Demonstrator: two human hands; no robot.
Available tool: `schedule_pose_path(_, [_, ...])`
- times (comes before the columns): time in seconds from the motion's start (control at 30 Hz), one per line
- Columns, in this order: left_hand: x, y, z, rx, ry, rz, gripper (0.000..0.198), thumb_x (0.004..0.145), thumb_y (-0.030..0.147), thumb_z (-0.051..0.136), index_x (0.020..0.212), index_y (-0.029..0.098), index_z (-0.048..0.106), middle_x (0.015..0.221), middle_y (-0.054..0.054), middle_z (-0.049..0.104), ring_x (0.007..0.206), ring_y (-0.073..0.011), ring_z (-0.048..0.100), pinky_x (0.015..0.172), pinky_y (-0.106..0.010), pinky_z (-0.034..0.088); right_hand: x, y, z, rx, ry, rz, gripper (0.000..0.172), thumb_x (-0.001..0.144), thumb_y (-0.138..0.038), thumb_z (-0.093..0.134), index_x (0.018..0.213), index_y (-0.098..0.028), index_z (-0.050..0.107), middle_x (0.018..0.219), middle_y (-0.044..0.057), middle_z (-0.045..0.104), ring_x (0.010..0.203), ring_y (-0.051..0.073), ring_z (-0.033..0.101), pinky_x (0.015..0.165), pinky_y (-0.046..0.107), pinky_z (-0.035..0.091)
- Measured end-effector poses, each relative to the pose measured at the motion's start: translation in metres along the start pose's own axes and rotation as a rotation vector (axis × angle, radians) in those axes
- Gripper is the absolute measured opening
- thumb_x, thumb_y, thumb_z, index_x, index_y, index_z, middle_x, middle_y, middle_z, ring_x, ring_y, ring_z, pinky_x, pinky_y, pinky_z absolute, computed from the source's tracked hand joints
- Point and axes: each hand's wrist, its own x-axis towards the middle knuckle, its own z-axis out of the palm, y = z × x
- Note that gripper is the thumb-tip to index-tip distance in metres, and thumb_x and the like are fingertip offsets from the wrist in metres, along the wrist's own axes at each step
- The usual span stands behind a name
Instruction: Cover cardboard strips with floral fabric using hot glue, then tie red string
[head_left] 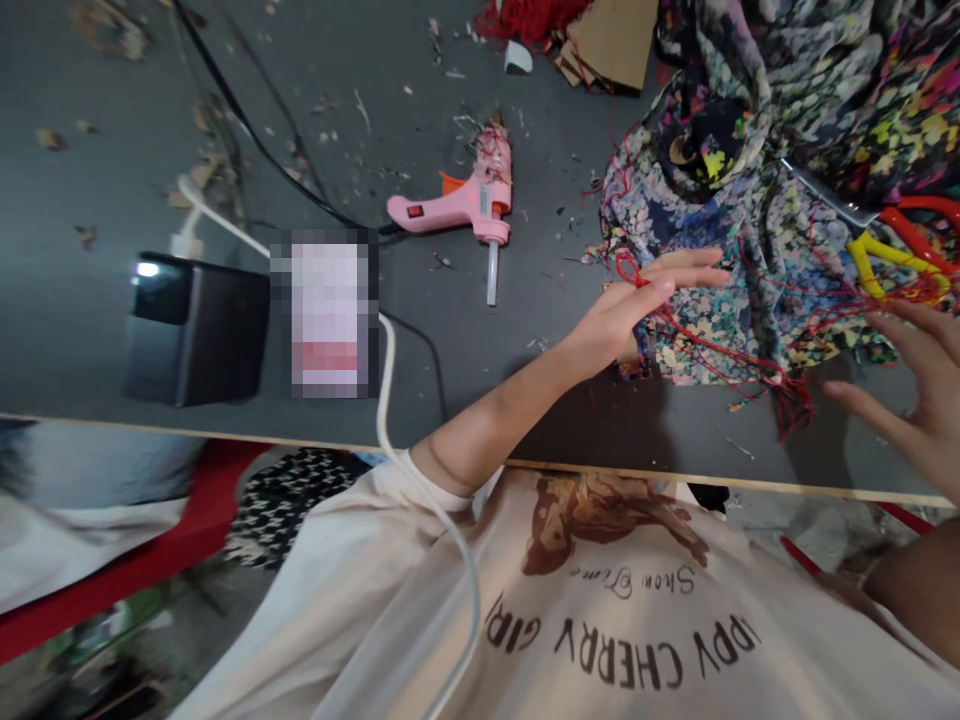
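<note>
Between the thumb and fingers of my left hand (637,300) is a thin red cord (697,342), its small loop standing up above the thumb. From there the cord runs right to a tangle of red thread ends (793,405) near the table's front edge. Under the left hand lies a dark floral cloth (720,345), bunched up toward the back. My right hand (919,375) is held at the right edge with fingers spread and nothing visible in them. Just above it are scissors with red handles (919,235) and a yellow-handled tool (870,262), partly crossed by red threads.
A pink glue gun (480,195) with a clear stick lies mid-table. Left of it are a blurred-out phone-like screen (330,315), a dark power bank (199,330) and a white cable (386,380). Cardboard pieces (615,45) and red yarn (529,15) lie at the back.
</note>
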Motion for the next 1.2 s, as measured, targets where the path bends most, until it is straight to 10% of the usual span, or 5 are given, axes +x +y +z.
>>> schedule_pose_path(0.3, [-0.008, 0.009, 0.009, 0.144, -0.094, -0.048, 0.048, 0.097, 0.059, 0.04, 0.124, 0.033, 0.069, 0.162, 0.011, 0.031, 0.158, -0.0269, 0.005, 0.131, -0.039, 0.007, 0.072, -0.106, 0.074, 0.594, 0.108, -0.292, 0.045, 0.086, -0.039, 0.066, 0.125, -0.017, 0.059, 0.126, 0.017, 0.067, 0.118, 0.034, 0.062, 0.098, 0.051, 0.049])
schedule_pose_path(0.57, [-0.005, 0.005, 0.005, 0.118, -0.148, -0.042, 0.052, 0.097, 0.059, 0.035, 0.126, 0.031, 0.069, 0.16, 0.011, 0.035, 0.157, -0.0318, 0.003, 0.13, -0.044, 0.004, 0.076, -0.116, 0.073, 0.918, -0.092, -0.152, 0.039, 0.094, -0.056, 0.05, 0.094, -0.018, 0.061, 0.066, -0.001, 0.059, 0.053, 0.012, 0.049, 0.052, 0.026, 0.038])
schedule_pose_path(1.2, [0.0, 0.002, 0.002, -0.09, 0.028, -0.092, 0.037, 0.096, 0.045, 0.044, 0.107, 0.03, 0.076, 0.142, 0.008, 0.058, 0.15, -0.0245, 0.034, 0.127, -0.037, 0.023, 0.056, -0.114, 0.066, 1.13, -0.238, -0.045, 0.054, 0.092, -0.064, 0.047, 0.061, -0.02, 0.046, 0.05, -0.006, 0.038, 0.045, 0.007, 0.031, 0.045, 0.025, 0.027])
